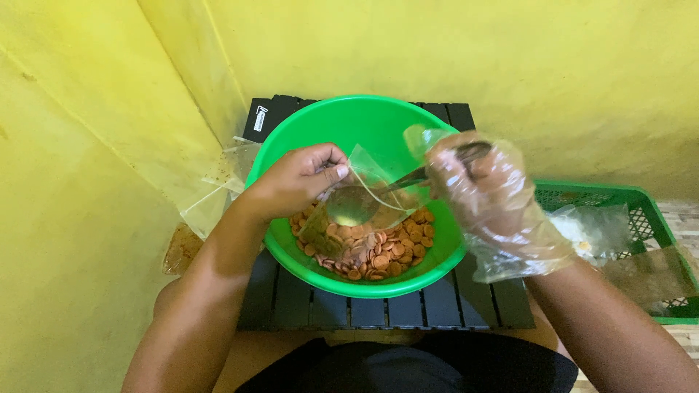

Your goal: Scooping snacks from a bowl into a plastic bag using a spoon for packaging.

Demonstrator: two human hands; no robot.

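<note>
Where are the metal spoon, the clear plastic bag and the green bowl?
Metal spoon point(351, 205), head view: on its scoop.
Clear plastic bag point(373, 169), head view: on its open upper flap.
Green bowl point(342, 120), head view: on its far inner wall.

Green crate cut off at right edge; spoon handle hidden inside gloved fingers.

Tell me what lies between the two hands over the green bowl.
Head view: a clear plastic bag and a metal spoon lie between left hand and gloved right hand.
</note>
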